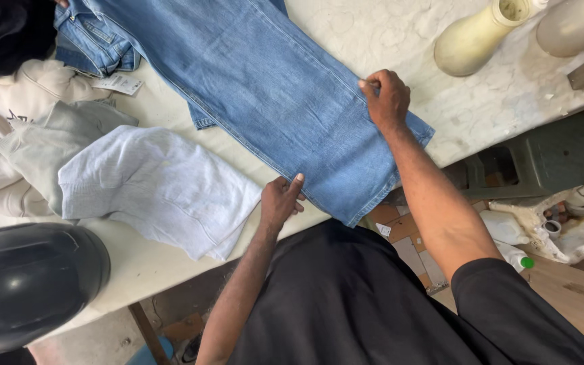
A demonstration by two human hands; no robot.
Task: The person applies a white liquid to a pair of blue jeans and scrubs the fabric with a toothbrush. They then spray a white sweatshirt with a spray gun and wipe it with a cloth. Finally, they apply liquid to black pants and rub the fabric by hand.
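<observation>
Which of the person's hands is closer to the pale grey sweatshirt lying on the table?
Left. The left hand rests on the jeans' edge beside the grey sweatshirt; the right hand grips the jeans' far edge.

Jeans (265,88): waist end cut off by the top edge; a second denim piece (96,40) is partly covered beneath.
Black helmet (28,284): cropped at the left and bottom edges.
Black garment (1,30): top-left corner, mostly out of frame; kind cannot be told.
Cream bottle (471,40) and a neighbouring vessel (572,23): tops cut off.
Paper tag (117,83): print too small to read.
Left hand (280,201): fingertips hidden under the jeans' hem edge.
Clutter under the table (562,223): indistinct.
</observation>
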